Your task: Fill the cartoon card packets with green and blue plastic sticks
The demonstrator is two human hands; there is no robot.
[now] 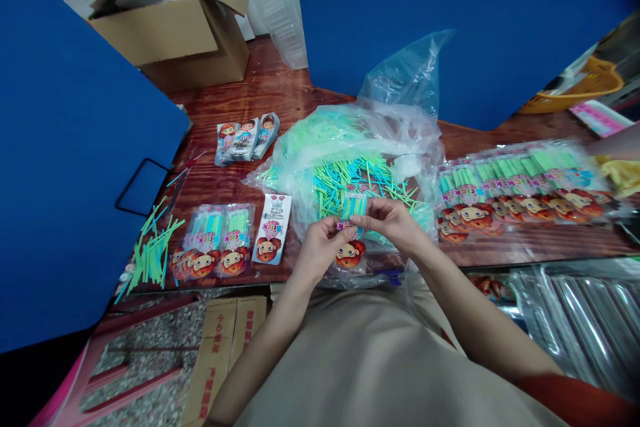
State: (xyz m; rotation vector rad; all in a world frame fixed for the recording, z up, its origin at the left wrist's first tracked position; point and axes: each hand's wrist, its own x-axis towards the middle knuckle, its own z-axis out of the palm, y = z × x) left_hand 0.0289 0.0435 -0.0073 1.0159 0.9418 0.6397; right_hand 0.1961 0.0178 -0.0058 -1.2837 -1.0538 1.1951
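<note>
Stick packet (pixel 351 252), centre frame, over the counter (pixel 225 180): our left hand (pixel 320 243) and right hand (pixel 395 220) both pinch its top; we judge it light, slippery, crushable, best held by its edges

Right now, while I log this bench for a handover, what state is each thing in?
left hand, pinching the held packet
right hand, pinching the same packet's top
held packet, upright, sticks standing in it
plastic bag, open, heaped with green and blue sticks
cardboard box, flaps open
row of packets, filled, lying overlapped
flat packet, looks empty
loose green pile, scattered near the table edge
</note>
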